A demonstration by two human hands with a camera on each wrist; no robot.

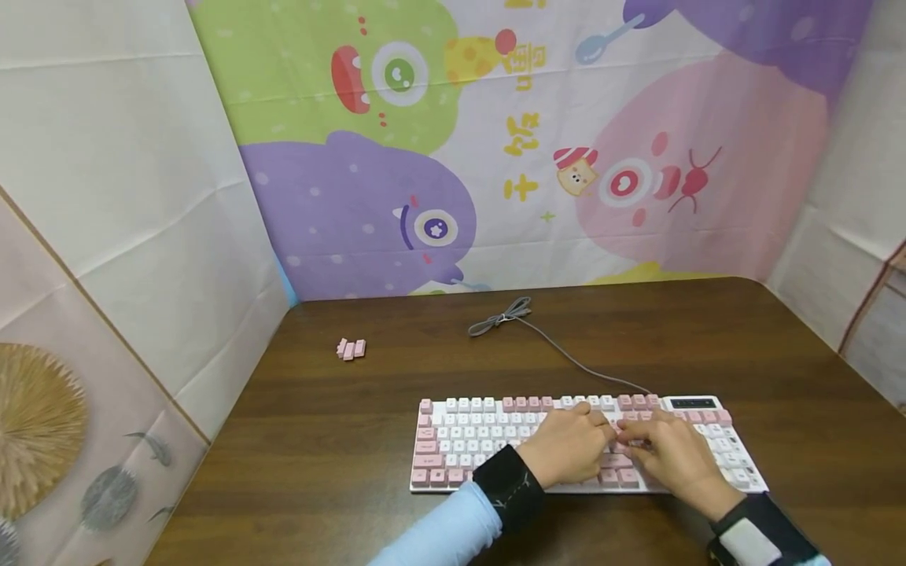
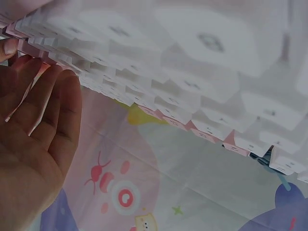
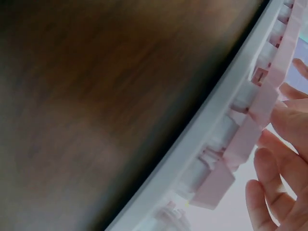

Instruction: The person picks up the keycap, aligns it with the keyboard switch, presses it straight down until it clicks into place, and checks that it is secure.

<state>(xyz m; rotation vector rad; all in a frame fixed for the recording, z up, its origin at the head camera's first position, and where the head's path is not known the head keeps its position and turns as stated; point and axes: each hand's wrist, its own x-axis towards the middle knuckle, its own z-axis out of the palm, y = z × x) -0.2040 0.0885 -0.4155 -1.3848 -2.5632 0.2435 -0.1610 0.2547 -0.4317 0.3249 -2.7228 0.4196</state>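
Observation:
A pink-and-white keyboard [image 1: 488, 432] lies near the table's front, with bare switches [image 3: 171, 216] where a keycap is off. Over its right part the two hands meet, fingertips almost together at the pink keycaps [image 3: 262, 103]. My right hand [image 1: 668, 452] pinches a small pink keycap [image 1: 620, 446] between thumb and forefinger, low over the keys. Beside it my left hand [image 1: 569, 442] reaches bent fingers to the same spot; I cannot tell if they grip the keycap. In the left wrist view, the left fingers [image 2: 67, 110] are close under the pink keys.
Several loose pink keycaps [image 1: 350, 350] lie at the back left of the brown table [image 1: 318, 448]. A bundled grey cable [image 1: 501, 318] runs from behind the keyboard. A cartoon-printed cloth [image 1: 524, 236] hangs along the table's back edge.

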